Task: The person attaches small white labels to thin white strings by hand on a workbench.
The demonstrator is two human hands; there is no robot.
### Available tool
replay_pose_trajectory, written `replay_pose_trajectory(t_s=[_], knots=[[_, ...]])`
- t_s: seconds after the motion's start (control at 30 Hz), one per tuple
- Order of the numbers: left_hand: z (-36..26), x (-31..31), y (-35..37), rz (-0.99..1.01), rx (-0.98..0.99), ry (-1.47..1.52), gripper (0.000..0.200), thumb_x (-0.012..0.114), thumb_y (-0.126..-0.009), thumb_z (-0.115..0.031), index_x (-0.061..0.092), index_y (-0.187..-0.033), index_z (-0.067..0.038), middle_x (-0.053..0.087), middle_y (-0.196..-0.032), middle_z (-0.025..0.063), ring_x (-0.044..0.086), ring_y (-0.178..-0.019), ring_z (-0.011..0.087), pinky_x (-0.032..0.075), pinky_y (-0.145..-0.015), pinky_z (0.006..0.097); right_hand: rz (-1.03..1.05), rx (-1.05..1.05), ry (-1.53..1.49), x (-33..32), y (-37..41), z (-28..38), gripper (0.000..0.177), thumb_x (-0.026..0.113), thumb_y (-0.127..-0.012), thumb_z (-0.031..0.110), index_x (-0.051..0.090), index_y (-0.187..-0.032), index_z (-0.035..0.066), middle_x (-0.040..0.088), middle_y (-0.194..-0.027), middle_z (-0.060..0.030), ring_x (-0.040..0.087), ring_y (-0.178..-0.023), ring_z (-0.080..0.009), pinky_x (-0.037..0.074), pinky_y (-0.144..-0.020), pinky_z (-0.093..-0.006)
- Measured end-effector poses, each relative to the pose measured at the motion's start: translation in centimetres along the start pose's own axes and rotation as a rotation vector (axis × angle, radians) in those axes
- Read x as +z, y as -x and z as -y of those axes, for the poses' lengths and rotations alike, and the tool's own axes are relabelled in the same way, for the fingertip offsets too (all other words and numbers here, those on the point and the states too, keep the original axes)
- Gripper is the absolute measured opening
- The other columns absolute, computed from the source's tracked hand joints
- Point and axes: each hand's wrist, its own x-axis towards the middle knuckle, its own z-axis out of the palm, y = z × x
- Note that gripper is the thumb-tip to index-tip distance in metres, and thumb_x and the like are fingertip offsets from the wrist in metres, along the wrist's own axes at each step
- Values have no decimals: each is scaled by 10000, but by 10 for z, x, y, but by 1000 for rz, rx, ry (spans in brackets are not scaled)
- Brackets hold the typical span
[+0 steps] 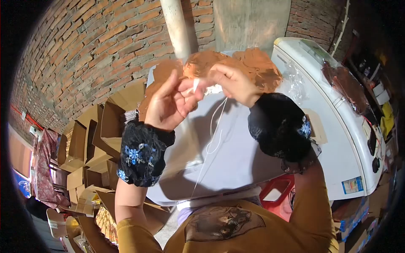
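My left hand (175,103) is raised over the near part of the table, palm toward me, with its fingers loosely curled. A small white pointed piece (196,85) shows at its fingertips, which are blurred; what else the fingers hold I cannot tell. Close by on the right, my right hand (234,84) has thumb and fingers pinched together, facing the left fingertips. A thin white string (219,135) hangs from beneath my right hand in a loop, its tail trailing down toward the table's front edge. Behind both hands lies a heap of orange-brown pieces (257,69).
The table has a pale top (236,156). A white chest freezer (329,122) stands along the right, with clear plastic bags (295,82) near its edge. Open cardboard boxes (116,120) crowd the left. A red container (276,194) sits below the table's front edge. A brick wall (97,46) rises behind.
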Motion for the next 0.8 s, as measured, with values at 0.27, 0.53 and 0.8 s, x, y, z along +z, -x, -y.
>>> replay_pose_trajectory(t_s=[0.27,0.53,0.8], knots=[[-11,-11,-1,-268,-8,-689,721,248,-956,-584,391,-1373,-13,515,-1308,113,460,-581,91,422,-576,195,118,-218,19,34,14,2,147,449,-968,143,542,-927,36,582,-818,-12,561,-886,-91,443,-800,-259],[-9,14,3,-286,93,-689,696,229,-970,-555,496,-1275,11,620,-1156,86,450,-601,87,411,-574,199,197,-253,283,27,10,-16,151,469,-955,157,550,-945,29,593,-879,-23,551,-929,-112,440,-834,-292],[-8,12,2,-267,208,-550,629,270,-986,-501,519,-1252,12,632,-1110,100,458,-575,83,411,-570,234,219,-234,431,22,10,-16,203,482,-957,208,603,-922,49,613,-888,-5,561,-900,-101,430,-829,-269]])
